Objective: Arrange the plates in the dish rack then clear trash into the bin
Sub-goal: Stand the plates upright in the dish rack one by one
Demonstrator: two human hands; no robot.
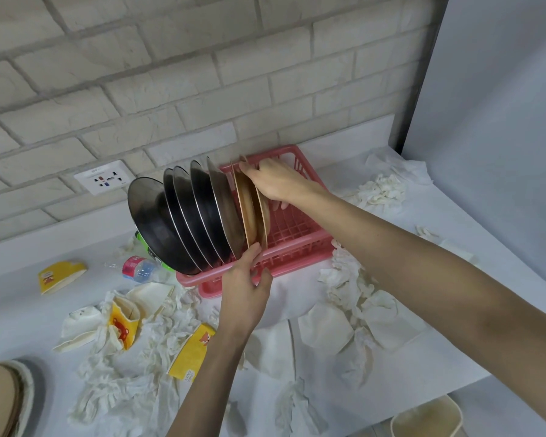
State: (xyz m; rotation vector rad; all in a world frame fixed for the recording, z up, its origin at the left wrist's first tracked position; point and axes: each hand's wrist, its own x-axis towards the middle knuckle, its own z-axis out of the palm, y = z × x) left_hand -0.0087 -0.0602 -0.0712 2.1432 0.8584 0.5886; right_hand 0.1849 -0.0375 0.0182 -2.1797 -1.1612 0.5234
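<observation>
A pink plastic dish rack (pixel 300 244) stands on the white counter against the brick wall. Several steel plates (pixel 183 216) lean upright in its left half. To their right stand two tan plates (pixel 249 209). My right hand (pixel 281 181) grips the top edge of the rightmost tan plate. My left hand (pixel 245 279) pinches the tan plates' lower edge at the rack's front rim. Crumpled white tissues (pixel 353 298) and torn yellow paper cups (pixel 191 351) lie scattered over the counter. A cream bin (pixel 429 417) shows at the bottom right, below the counter edge.
A small plastic water bottle (pixel 137 269) lies left of the rack, with a green object behind it. A wall socket (pixel 103 177) sits above the counter. A grey wall closes the right side. A brown and grey object (pixel 10 398) fills the bottom left corner.
</observation>
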